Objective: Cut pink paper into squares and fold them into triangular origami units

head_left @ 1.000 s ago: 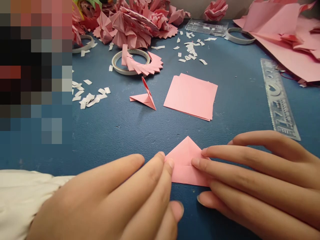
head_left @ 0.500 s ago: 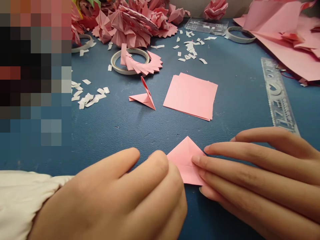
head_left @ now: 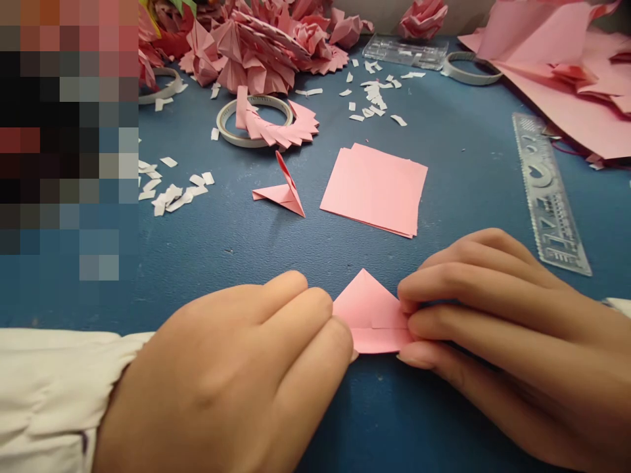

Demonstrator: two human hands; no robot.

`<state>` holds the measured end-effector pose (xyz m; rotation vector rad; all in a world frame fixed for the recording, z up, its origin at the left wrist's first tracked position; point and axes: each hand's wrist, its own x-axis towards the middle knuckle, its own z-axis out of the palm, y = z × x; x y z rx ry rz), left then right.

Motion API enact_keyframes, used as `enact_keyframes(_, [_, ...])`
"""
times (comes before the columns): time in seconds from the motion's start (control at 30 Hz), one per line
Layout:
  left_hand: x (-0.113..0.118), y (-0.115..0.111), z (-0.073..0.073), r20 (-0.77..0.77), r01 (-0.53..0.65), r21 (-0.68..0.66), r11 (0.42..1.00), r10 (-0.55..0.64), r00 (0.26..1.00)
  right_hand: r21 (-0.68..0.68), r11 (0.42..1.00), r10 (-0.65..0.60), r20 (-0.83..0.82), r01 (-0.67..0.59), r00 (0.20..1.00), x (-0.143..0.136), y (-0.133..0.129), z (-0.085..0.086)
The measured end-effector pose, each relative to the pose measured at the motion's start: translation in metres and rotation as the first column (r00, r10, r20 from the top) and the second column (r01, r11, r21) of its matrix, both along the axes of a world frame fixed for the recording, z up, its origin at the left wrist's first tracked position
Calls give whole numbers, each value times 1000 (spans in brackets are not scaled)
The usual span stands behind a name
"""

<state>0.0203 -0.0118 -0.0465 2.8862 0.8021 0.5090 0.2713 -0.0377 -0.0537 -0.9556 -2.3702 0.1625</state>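
A folded piece of pink paper, its peak pointing away from me, lies between my hands on the blue table. My left hand is closed on its left corner, the thumb mostly hidden beneath the fingers. On the right corner, my right hand pinches the paper between thumb and curled fingers. Beyond them lie a stack of pink paper squares and a small folded pink piece standing partly upright.
A ring of interlocked pink folds leans on a tape roll. Farther back are pink paper flowers and white scraps. At right lie a clear stencil ruler, another tape roll and large pink sheets.
My right fingers, stretched over the paper before, have curled in and now pinch its right corner. My left hand has shifted slightly, its thumb tip now showing at the lower edge.
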Motion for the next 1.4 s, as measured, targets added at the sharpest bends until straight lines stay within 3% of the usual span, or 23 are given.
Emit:
enact_keyframes(0.1, [-3, -2, -1, 8, -13, -19, 1000, 13, 1000, -72, 997, -10, 11, 11, 1000, 2, -1, -1])
enact_keyframes(0.33, [-2, -2, -2, 2, -34, -15, 999, 34, 999, -54, 997, -52, 29, 53, 998, 4, 0, -6])
enact_keyframes(0.7, [-1, -1, 4, -60, 17, 10, 1000, -17, 998, 87, 996, 0, 183, -16, 983, 7, 2, 2])
enact_keyframes(0.87, [-1, -4, 5, -63, 12, 33, 999, -10, 998, 173, 985, -47, 168, 18, 985, 1, 0, 0])
enact_keyframes(1.1, [1, -2, 8, -130, 23, 41, 999, -18, 991, 204, 978, -77, 128, 50, 989, -3, 1, 4])
enact_keyframes(1.4, [-1, -4, 7, -101, -2, 71, 997, 9, 995, 218, 975, -87, 166, 49, 982, -4, 0, 5])
